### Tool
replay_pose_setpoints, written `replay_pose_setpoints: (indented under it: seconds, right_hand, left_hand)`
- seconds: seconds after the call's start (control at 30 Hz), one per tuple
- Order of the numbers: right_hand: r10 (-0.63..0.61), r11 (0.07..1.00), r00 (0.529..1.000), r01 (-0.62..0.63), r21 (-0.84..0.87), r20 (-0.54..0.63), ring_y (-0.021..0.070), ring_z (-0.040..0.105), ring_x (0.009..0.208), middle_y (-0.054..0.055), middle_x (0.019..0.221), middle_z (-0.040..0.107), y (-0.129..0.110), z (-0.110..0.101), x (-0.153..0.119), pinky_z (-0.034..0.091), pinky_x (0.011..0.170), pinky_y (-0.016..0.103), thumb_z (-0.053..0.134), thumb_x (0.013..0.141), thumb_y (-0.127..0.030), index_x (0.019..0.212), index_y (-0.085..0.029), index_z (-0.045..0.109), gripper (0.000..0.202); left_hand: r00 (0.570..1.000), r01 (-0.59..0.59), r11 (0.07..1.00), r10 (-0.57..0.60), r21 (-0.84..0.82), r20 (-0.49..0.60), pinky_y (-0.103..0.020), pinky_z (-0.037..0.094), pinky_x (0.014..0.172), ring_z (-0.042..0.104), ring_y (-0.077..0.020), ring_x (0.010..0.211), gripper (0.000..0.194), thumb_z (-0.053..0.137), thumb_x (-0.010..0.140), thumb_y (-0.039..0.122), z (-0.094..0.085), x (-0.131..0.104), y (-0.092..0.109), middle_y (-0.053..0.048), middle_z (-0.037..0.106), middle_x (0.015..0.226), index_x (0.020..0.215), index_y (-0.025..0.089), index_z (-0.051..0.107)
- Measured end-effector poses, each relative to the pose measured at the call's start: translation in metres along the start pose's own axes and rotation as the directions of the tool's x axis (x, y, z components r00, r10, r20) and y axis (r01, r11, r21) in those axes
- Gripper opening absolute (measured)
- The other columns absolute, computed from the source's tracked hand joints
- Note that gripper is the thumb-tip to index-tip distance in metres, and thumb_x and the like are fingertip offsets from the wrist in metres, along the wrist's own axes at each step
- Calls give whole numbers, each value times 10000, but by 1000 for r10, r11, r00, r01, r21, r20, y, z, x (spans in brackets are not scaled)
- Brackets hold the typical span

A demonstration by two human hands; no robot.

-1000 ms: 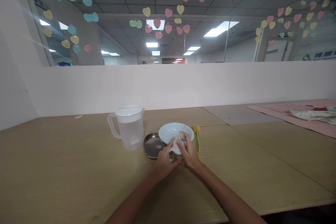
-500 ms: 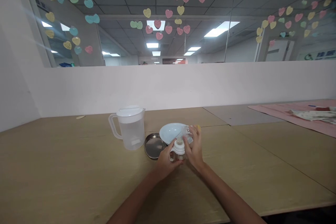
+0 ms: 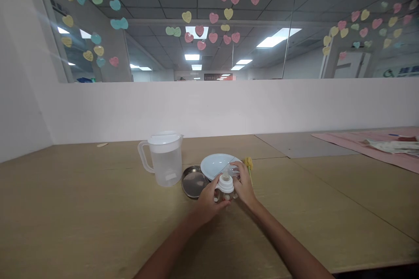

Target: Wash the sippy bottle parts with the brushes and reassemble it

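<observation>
A baby bottle [image 3: 226,184] with a white collar and a pale nipple on top stands upright in front of me. My left hand [image 3: 208,200] is closed around its left side, with the thumb along the collar. My right hand [image 3: 244,185] is beside the collar, its fingers curled around a clear cap [image 3: 231,170] held near the nipple. Behind the bottle lies a pale blue-white plate [image 3: 212,165], partly covered by the hands. To the left, a round metal dish [image 3: 194,182] touches or nearly touches the plate.
A translucent lidded pitcher [image 3: 166,163] stands left of the dish. A yellow flower [image 3: 248,163] with a green stem lies right of the plate. A pink cloth [image 3: 347,140] with a white cloth on it lies far right. A white wall [image 3: 196,107] rises behind the table.
My right hand has brought the clear cap lower and closer over the nipple. The yellow flower shows more fully beside that hand. The view has shifted slightly.
</observation>
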State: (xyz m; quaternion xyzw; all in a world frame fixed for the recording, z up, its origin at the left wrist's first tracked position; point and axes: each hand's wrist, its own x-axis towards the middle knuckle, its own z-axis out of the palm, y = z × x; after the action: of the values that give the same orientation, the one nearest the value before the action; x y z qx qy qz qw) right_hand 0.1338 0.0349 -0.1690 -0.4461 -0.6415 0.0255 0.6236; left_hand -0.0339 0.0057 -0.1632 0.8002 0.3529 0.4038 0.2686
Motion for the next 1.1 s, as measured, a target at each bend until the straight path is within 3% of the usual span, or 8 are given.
replay_pose_setpoints:
  seconds: [0.37, 0.57, 0.77, 0.87, 1.1]
  right_hand:
    - [-47, 991, 989, 64, -120, 142, 224, 481, 1070, 52, 1089, 526, 4, -4, 2, 378, 933, 478, 371, 719, -172, 1033, -214, 592, 386]
    - [-4, 990, 986, 27, -135, 169, 208, 538, 960, 65, 1047, 560, 3, -4, 4, 421, 870, 462, 362, 812, -243, 1024, -209, 605, 325]
    - [33, 974, 974, 19, -227, 222, 205, 576, 797, 38, 767, 661, 7, 2, 2, 318, 928, 518, 294, 903, -333, 759, -206, 633, 389]
    - [58, 966, 974, 1, -260, 220, 199, 578, 779, 23, 720, 663, 7, 3, 1, 271, 959, 513, 273, 915, -361, 718, -210, 614, 422]
    - [147, 939, 976, -85, -333, 163, 188, 580, 776, 19, 696, 651, 0, 2, 0, 267, 949, 466, 280, 912, -406, 832, -187, 569, 371]
  left_hand:
    - [1000, -16, 1000, 16, -14, -19, -335, 467, 804, 547, -204, 912, 788, 699, 649, 319, 0, 0, 0, -74, 596, 1105, 1348, 227, 346]
    - [1000, -22, 1000, 22, 3, -13, -346, 443, 849, 534, -229, 980, 797, 702, 653, 338, -1, 0, -1, -89, 581, 1148, 1353, 216, 340]
    - [999, -32, 999, 32, -15, -3, -323, 451, 830, 534, -224, 986, 797, 700, 657, 313, -1, 2, -2, -92, 573, 1160, 1356, 213, 331]
    - [1000, -23, 1000, 23, -3, -4, -317, 453, 817, 536, -219, 968, 803, 704, 653, 315, -1, 2, -2, -91, 580, 1140, 1356, 214, 330]
    - [1000, 0, 998, 1, 55, -3, -313, 452, 808, 536, -202, 934, 803, 688, 668, 330, 0, 1, -1, -74, 596, 1100, 1365, 215, 307]
